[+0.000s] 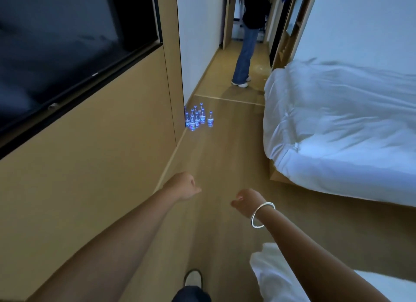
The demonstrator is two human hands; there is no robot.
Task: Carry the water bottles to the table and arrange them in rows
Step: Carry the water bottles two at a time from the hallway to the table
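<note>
Several small water bottles [197, 118] with blue caps and labels stand upright in a cluster on the wooden floor, against the corner of the left wall. My left hand [184, 185] and my right hand [247, 201] are stretched out ahead of me, well short of the bottles. Both hang with loosely curled fingers and hold nothing. A silver bangle sits on my right wrist. No table shows in this view.
A bed with a white duvet [337, 121] fills the right side. A dark wall-mounted screen [67, 54] hangs on the left panel. A person in jeans [245, 54] stands in the corridor beyond the bottles. White bedding [274, 277] lies at lower right, my shoe [193, 277] below.
</note>
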